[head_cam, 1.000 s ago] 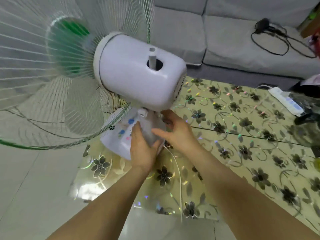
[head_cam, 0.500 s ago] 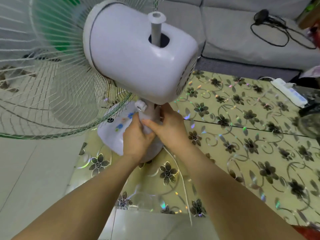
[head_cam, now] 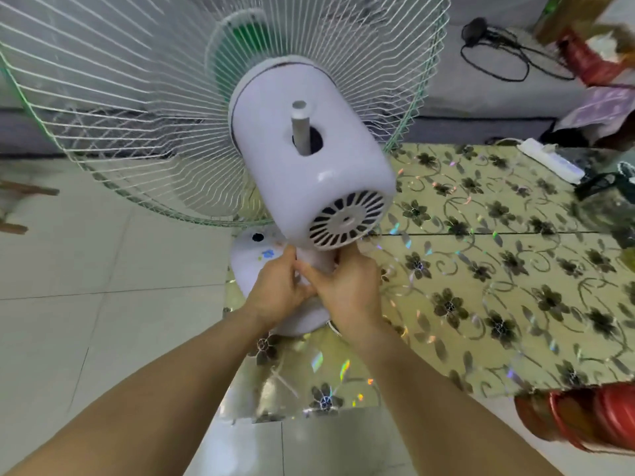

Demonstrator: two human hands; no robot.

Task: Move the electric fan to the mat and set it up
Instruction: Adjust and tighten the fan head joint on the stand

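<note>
A white electric fan with a green-rimmed wire cage stands upright on the left corner of a shiny yellow floral mat. Its motor housing points its vented back toward me, and a grey knob sticks up from the top. My left hand and my right hand both wrap the fan's white neck just under the housing. The round base shows below and left of my hands, partly hidden by them.
A grey sofa runs along the back with a black cable on its seat. A white power strip lies at the mat's far right edge. A red object sits at the lower right. Pale floor tiles spread to the left.
The fan head has swung from facing left to facing away from me, its vented back now toward me. Both hands stayed on the neck and the view shifted left.
</note>
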